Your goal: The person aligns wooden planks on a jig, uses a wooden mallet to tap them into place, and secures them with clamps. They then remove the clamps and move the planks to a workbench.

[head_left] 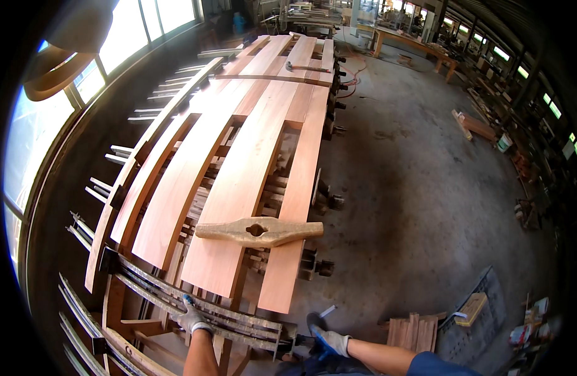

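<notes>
My left hand, in a grey and blue work glove, is closed on a long metal bar clamp at the near end of the bench. At that clamp's right end is my right hand, in a similar glove, its fingers curled in and partly hidden. Beyond the clamp, long reddish wooden boards lie side by side, with gaps between some of them. A wooden turning handle with a shaped hole in its middle rests across two boards. A hammer lies farther along the boards.
More clamp bars jut out at the left, below the windows. Clamp screw ends project along the right side. Stacked wood offcuts, a dark panel and a wood block sit on the concrete floor. A workbench stands farther back.
</notes>
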The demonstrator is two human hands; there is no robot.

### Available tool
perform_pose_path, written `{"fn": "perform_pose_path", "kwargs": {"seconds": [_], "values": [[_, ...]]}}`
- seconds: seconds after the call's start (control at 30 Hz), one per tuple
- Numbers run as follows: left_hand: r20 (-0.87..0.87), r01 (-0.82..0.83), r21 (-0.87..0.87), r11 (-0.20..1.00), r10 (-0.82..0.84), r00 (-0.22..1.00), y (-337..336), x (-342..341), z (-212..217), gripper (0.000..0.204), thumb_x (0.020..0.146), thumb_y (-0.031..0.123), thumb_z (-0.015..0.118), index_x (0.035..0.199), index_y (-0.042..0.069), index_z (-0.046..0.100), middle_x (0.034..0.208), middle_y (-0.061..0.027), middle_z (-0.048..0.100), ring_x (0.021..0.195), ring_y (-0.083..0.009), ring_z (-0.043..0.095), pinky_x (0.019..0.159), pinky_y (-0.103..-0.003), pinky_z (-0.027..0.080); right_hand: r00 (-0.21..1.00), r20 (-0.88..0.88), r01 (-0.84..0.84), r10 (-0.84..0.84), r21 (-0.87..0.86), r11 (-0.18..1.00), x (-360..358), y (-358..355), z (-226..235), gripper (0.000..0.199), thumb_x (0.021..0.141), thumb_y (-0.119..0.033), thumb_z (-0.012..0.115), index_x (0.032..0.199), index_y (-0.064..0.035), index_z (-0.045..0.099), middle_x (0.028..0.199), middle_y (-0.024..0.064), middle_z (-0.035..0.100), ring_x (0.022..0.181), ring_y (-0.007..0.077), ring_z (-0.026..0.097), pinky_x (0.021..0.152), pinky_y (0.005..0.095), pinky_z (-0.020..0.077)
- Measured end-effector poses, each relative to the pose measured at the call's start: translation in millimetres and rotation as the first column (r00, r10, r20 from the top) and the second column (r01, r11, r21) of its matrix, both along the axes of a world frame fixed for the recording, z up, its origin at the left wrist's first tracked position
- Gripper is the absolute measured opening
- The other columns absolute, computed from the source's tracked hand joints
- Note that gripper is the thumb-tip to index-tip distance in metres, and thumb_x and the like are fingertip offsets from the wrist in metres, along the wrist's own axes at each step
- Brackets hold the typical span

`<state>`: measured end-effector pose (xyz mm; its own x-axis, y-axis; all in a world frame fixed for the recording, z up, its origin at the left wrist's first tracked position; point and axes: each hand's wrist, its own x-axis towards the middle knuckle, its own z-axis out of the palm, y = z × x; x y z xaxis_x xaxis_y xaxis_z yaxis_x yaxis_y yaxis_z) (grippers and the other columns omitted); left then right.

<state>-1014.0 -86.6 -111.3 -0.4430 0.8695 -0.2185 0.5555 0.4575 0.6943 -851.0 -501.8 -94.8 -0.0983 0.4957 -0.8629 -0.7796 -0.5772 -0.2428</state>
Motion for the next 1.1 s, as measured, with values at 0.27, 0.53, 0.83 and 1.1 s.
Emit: {"fn": "perform_pose_path", "kwargs": {"seconds": [0.27, 0.53, 0.83, 1.1], "values": [[-0.104, 0.037, 0.112, 0.993, -0.025, 0.994, -2, -9, -3, 0.113, 0.077, 0.065, 0.082, 0.154, -0.004, 0.036, 0.136, -0.0296, 0.061, 0.113, -0.043, 0.068, 0.099, -0.048, 0.056, -0.018, 0.962, -0.524, 0.273, -0.241, 0.817, -17, 17, 31, 0.042, 0.086, -0.04, 0.076, 0.108, -0.0046, 0.071, 0.102, 0.0185, 0.072, 0.097, 0.0352, 0.069, 0.088, 0.0424, 0.0548], [-0.074, 0.053, 0.021, 0.998, -0.051, 0.996, -7, 3, 16, 0.114, 0.078, 0.063, 0.082, 0.151, -0.011, 0.036, 0.136, -0.0331, 0.059, 0.117, -0.0456, 0.064, 0.102, -0.049, 0.054, 0.985, -0.026, 0.171, -0.171, 0.003, 0.985, -25, -6, 2, 0.053, 0.1, -0.055, 0.057, 0.127, -0.0105, 0.068, 0.099, 0.0093, 0.072, 0.083, 0.0261, 0.068, 0.075, 0.0394, 0.0581], [0.022, 0.063, -0.032, 0.997, -0.063, 0.998, -12, 5, 28, 0.117, 0.077, 0.061, 0.084, 0.154, -0.008, 0.031, 0.139, -0.0336, 0.056, 0.122, -0.0453, 0.062, 0.104, -0.051, 0.054, 0.648, 0.76, -0.002, 0.059, -0.075, 0.997, -41, 10, 15, 0.048, 0.091, -0.046, 0.072, 0.117, -0.0066, 0.069, 0.105, 0.013, 0.073, 0.1, 0.0277, 0.07, 0.088, 0.0437, 0.0547], [0.091, 0.08, 0.013, 0.997, -0.081, 0.993, -16, 6, 28, 0.115, 0.077, 0.061, 0.084, 0.153, -0.008, 0.033, 0.137, -0.035, 0.058, 0.113, -0.0453, 0.067, 0.097, -0.048, 0.059, 0.91, -0.292, 0.32, -0.296, 0.038, 0.947, -27, -2, -13, 0.056, 0.096, -0.06, 0.064, 0.123, -0.0106, 0.068, 0.097, 0.01, 0.068, 0.079, 0.0258, 0.064, 0.077, 0.038, 0.0538]]}}
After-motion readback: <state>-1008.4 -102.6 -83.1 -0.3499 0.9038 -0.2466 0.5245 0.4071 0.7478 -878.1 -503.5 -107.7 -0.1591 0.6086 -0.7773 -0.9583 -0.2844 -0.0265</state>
